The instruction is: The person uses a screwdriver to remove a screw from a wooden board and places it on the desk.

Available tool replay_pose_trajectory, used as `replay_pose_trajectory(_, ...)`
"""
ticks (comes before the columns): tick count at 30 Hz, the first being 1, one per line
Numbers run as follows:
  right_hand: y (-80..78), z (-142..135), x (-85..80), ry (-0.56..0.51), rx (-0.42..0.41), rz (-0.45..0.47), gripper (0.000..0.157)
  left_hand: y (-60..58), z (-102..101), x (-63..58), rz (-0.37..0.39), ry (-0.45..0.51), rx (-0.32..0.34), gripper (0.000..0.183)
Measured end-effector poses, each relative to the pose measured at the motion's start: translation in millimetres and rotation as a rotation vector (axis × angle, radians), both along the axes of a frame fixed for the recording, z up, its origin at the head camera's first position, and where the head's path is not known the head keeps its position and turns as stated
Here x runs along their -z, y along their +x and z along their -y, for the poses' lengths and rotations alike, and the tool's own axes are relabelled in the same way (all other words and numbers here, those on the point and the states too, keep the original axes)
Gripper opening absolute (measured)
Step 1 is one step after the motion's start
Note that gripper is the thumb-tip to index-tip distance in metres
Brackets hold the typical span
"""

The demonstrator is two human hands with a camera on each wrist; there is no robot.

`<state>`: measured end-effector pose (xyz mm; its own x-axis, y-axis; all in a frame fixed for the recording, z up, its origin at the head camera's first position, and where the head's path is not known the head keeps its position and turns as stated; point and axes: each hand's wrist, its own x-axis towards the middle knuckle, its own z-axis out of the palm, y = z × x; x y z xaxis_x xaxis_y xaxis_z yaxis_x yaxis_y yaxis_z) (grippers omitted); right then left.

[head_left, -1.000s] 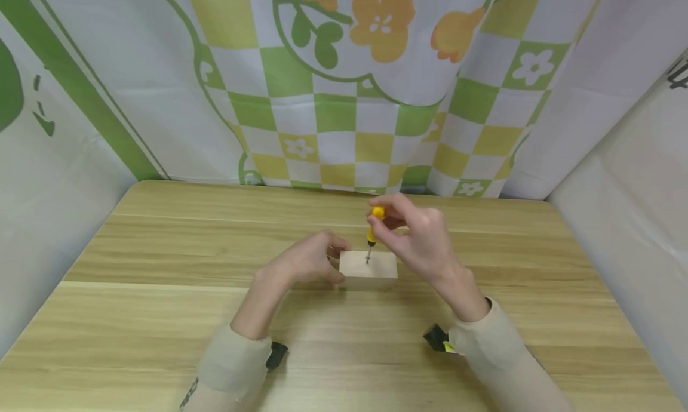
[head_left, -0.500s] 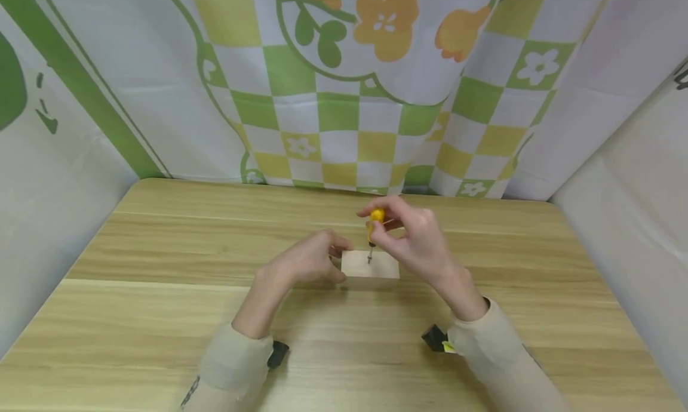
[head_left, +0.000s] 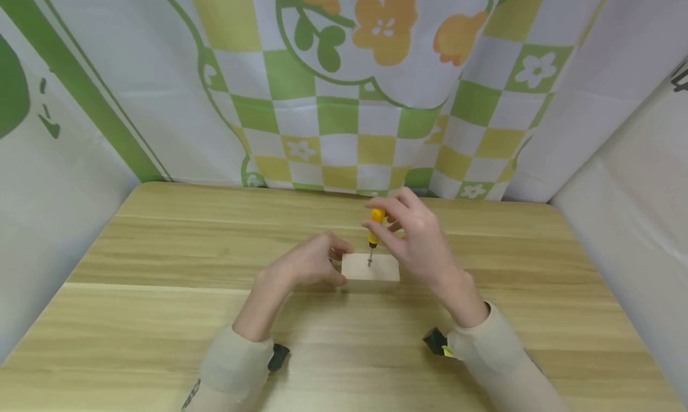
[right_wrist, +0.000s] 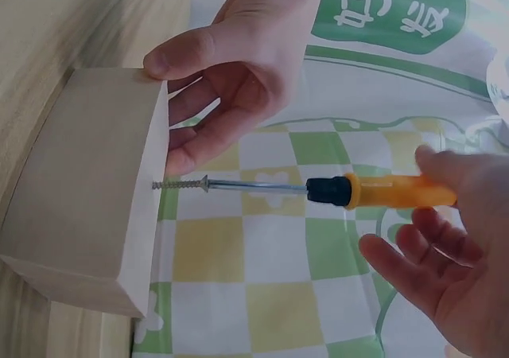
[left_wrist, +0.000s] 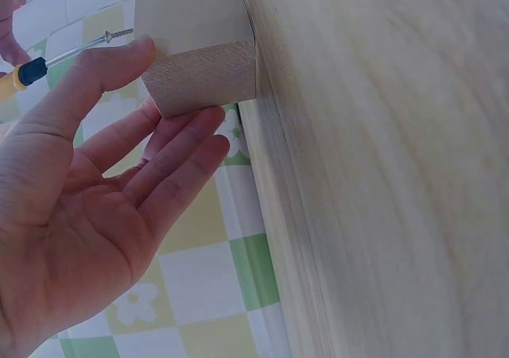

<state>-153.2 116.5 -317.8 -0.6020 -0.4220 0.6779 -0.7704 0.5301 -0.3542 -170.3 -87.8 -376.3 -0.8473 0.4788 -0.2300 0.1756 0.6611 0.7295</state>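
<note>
A pale wooden block lies on the table, its left end held between the thumb and fingers of my left hand. A screw stands on the block's top face with its tip at the wood and most of its thread exposed. The shaft of a yellow screwdriver with a black collar meets the screw head in line. My right hand pinches the screwdriver's handle near its upper end with thumb and index finger, the other fingers loosely bent. In the left wrist view, the left thumb presses the block's upper edge.
The wood-grain table extends around both forearms. A checked, flowered curtain hangs at its far edge, with white fabric on both sides. Black devices sit at the cuffs of the beige sleeves.
The right thumb and fingers have shifted around the screwdriver handle, with the hand slightly raised. The left hand, block and screw stay in place; the view tilts slightly.
</note>
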Motion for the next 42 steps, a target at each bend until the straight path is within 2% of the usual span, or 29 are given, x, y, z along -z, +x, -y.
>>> replay_pose_trajectory(6, 2.8, 2, -2.5, -0.029, 0.036, -0.005, 0.035, -0.4, -1, 0.6, -0.009, -0.005, 0.002, 0.058)
replay_pose_trajectory(12, -1.9, 1, 0.0, -0.139, -0.055, -0.006, 0.027, 0.2, -1, 0.0, -0.001, -0.008, -0.004, 0.058)
replay_pose_trajectory(16, -6.4, -2, -0.1, -0.167, -0.128, 0.013, 0.025, 0.5, -1, -0.3, 0.000, -0.001, -0.005, 0.059)
replay_pose_trajectory(21, -8.1, -7, -2.2, -0.179, -0.207, 0.088, 0.025, -0.2, -1, 0.3, -0.004, 0.002, 0.005, 0.059)
replay_pose_trajectory(26, -7.1, -10, -4.7, -0.177, -0.250, 0.180, 0.024, -0.8, -1, 1.1, -0.008, -0.002, 0.006, 0.059)
replay_pose_trajectory(37, -2.1, -12, -5.6, -0.194, -0.229, 0.298, 0.022, -2.3, -1, 1.5, -0.024, -0.001, 0.022, 0.058)
replay_pose_trajectory(42, -1.2, -10, -4.9, -0.197, -0.256, 0.378, 0.022, -1.5, -1, 1.0, -0.017, 0.008, 0.015, 0.058)
